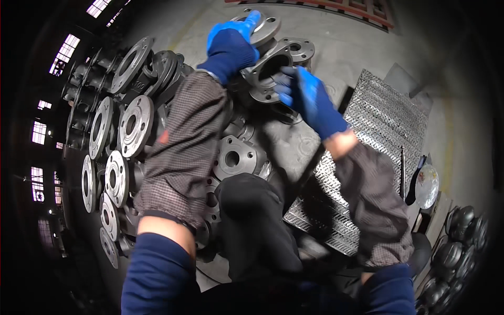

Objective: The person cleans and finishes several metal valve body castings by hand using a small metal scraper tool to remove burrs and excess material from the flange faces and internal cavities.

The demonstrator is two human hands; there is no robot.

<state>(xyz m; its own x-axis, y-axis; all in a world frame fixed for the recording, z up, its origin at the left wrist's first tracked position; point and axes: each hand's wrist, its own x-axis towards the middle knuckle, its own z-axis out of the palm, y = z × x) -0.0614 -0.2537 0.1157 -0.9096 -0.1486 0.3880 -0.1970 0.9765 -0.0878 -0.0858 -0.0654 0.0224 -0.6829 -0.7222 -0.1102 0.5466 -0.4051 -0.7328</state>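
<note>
One grey flanged casting is standing beyond the person's knee, left of the far corner of the textured metal sheet. The left hand, gloved in blue, is lying across its upper flange, one finger stretching forward; how tightly the others are closing, I cannot tell. The right hand is sitting close by the casting's wide opening, fingers half curling — whether they are gripping or even touching the rim, I cannot tell.

If the casting is balancing poorly, an uneven push on that high flange could be tipping it toward the knee or a neighbouring casting, pinching fingers between metal faces. Gloves sliding on smooth metal could be causing the same.

The left hand is hiding part of the flange, the right is showing blurred, and the base is disappearing behind other metal — what is supporting it above the floor is remaining unclear. A red rack is running off the upper edge.
</note>
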